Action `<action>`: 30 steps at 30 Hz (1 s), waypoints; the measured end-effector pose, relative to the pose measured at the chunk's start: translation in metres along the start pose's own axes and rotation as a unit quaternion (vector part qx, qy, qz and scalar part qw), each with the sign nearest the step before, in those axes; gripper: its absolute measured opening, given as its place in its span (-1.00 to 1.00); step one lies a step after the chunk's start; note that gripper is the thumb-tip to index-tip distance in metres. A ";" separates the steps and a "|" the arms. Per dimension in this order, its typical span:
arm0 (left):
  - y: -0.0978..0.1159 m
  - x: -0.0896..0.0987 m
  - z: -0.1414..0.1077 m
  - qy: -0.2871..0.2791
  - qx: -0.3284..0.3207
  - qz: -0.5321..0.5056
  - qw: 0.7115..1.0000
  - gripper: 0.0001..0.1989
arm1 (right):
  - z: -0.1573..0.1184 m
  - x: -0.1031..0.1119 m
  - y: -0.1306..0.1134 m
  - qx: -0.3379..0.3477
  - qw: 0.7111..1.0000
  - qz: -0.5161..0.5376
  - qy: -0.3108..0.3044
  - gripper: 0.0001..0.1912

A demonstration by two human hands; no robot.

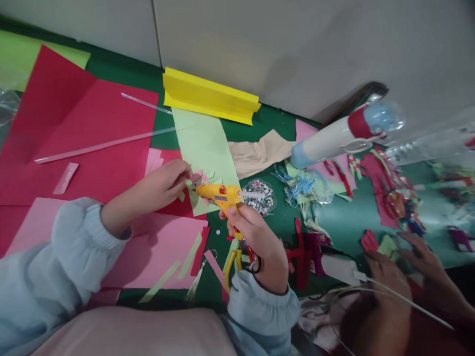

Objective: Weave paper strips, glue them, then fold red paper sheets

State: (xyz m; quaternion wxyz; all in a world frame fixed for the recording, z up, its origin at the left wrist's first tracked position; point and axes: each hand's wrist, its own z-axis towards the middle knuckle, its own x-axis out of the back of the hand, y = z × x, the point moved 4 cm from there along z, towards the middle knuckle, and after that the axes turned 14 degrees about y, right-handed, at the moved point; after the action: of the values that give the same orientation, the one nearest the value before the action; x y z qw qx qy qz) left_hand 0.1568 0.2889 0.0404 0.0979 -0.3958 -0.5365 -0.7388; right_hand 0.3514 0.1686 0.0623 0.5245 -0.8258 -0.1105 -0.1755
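A yellow hot glue gun [222,197] is gripped in my right hand [248,225], with a clear glue stick [252,195] jutting from its back end. Its nozzle points left, at a small pink and green folded paper piece [200,179]. My left hand [172,180] pinches that piece by its left side. The nozzle's tip is partly hidden by the paper, so I cannot tell whether they touch. Beneath both lies a pale green sheet [208,148]. Close behind the gun sits a clear dish of small googly eyes [259,197].
Red sheets [92,118] and pink sheets [159,242] spread leftward. A folded yellow paper [211,96] stands at the wall. Yellow-handled scissors [230,269] lie near my right wrist. A white bottle [330,138] lies at right, by blue tassels [297,185]. Another person's hands [393,272] hold paper there.
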 end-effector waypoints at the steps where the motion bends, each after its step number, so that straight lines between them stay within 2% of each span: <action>1: 0.000 0.000 0.000 0.000 -0.001 0.001 1.000 -0.80 | 0.000 0.000 0.000 0.004 1.000 -0.006 0.000 -0.59; 6: 0.000 0.000 -0.001 0.002 -0.003 0.002 1.000 -0.80 | -0.003 0.000 -0.004 0.027 0.998 -0.045 0.025 -0.59; 19: -0.002 -0.001 -0.001 0.002 -0.010 -0.005 1.000 -0.85 | -0.009 -0.006 -0.015 0.070 0.993 -0.084 0.034 -0.63; 24: -0.002 -0.001 -0.001 -0.002 -0.011 -0.002 1.000 -0.85 | -0.012 -0.001 -0.014 0.052 0.991 -0.104 0.065 -0.59; 30: -0.001 0.000 -0.001 -0.003 -0.002 -0.002 1.000 -0.85 | -0.011 -0.002 -0.011 0.047 0.992 -0.104 0.054 -0.59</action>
State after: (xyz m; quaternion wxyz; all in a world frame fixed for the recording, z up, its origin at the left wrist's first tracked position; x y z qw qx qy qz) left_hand 0.1559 0.2882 0.0399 0.0941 -0.3972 -0.5357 -0.7392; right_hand 0.3433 0.1638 0.0749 0.5468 -0.7738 -0.1749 -0.2678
